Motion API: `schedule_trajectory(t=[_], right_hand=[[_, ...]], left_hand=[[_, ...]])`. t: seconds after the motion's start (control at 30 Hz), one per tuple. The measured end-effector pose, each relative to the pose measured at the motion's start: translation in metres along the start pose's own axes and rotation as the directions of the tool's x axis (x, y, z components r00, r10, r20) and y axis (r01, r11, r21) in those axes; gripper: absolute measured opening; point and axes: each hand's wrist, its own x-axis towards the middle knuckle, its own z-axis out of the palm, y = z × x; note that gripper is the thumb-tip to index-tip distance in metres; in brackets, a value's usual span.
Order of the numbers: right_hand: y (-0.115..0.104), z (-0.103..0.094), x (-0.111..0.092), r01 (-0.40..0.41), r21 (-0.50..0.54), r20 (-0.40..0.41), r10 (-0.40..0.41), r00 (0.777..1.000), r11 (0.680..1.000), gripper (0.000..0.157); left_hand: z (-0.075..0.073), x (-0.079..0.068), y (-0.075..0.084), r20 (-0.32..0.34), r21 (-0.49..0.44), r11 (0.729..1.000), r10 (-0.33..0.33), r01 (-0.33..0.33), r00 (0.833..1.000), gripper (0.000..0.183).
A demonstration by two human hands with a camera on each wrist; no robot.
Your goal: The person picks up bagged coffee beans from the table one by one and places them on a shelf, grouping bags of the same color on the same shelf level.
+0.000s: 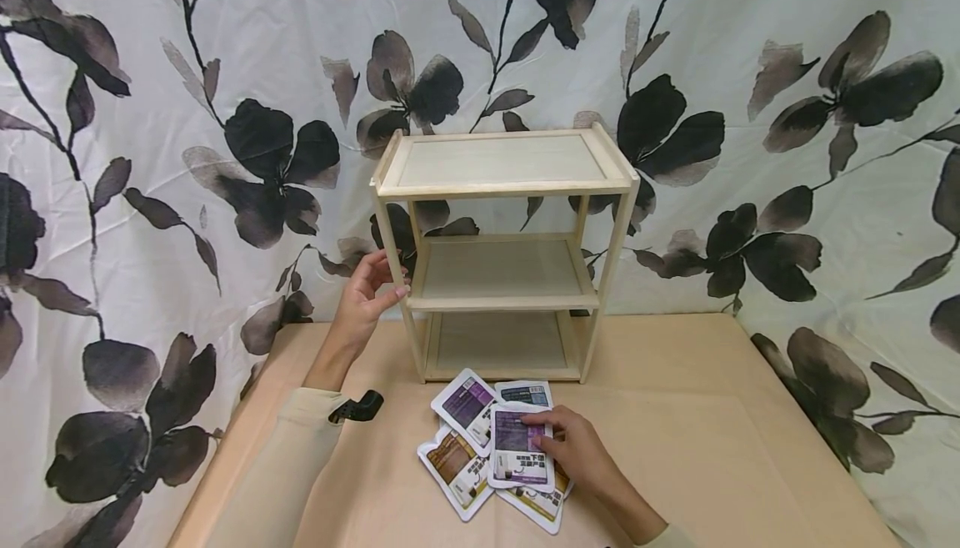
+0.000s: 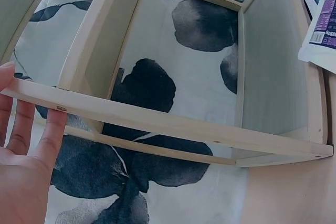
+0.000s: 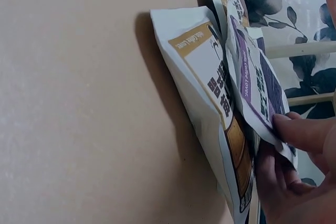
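A small three-tier wooden shelf (image 1: 502, 161) stands upright at the back of the table. My left hand (image 1: 363, 296) grips its left front post around the middle tier. In the left wrist view, fingers (image 2: 52, 129) wrap behind that post (image 2: 142, 116). In front of the shelf lies a loose pile of coffee packets with white edges. With thumb and fingers, my right hand (image 1: 583, 448) pinches the right edge of the topmost purple coffee packet (image 1: 517, 466). Under and around it are a gold-brown packet (image 3: 210, 72), another purple packet (image 1: 465, 406) and several more, partly covered.
The table (image 1: 675, 414) has a peach-coloured cover. Behind it hangs a white cloth (image 1: 787, 264) with dark flower prints, close to the shelf's back. A black wrist-camera mount (image 1: 358, 407) sticks out from the left sleeve.
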Motion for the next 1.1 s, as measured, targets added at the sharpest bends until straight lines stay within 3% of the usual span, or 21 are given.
schedule_trajectory(t=[0.13, 0.33, 0.57, 0.87, 0.97, 1.1], right_hand=[[0.000, 0.000, 0.000, 0.015, 0.009, 0.024, -0.015, 1.000, 1.000, 0.030], [0.001, -0.001, -0.002, 0.031, 0.089, 0.122, -0.042, 0.992, 0.996, 0.046], [-0.002, -0.003, -0.002, -0.016, 0.204, 0.214, -0.028, 0.976, 0.979, 0.053], [-0.006, -0.010, -0.004, -0.017, 0.062, 0.239, 0.001, 0.971, 0.998, 0.056], [-0.004, -0.013, -0.005, -0.052, 0.155, 0.304, 0.002, 0.953, 0.987, 0.062], [-0.002, -0.016, -0.004, -0.148, 0.315, 0.370, 0.023, 0.929, 0.937, 0.066]], left_hand=[[0.000, 0.000, 0.000, -0.005, 0.000, 1.000, -0.007, 0.007, 1.000, 0.058], [0.000, 0.000, 0.001, -0.010, -0.008, 1.000, -0.018, 0.018, 1.000, 0.059], [0.000, 0.000, 0.000, -0.008, 0.015, 1.000, -0.024, 0.025, 1.000, 0.058], [0.000, 0.000, 0.001, -0.010, 0.016, 1.000, -0.025, 0.025, 1.000, 0.057], [0.000, -0.001, 0.001, -0.009, 0.022, 0.999, -0.023, 0.023, 1.000, 0.055], [0.000, -0.001, 0.000, -0.007, 0.030, 0.999, -0.026, 0.026, 1.000, 0.054]])
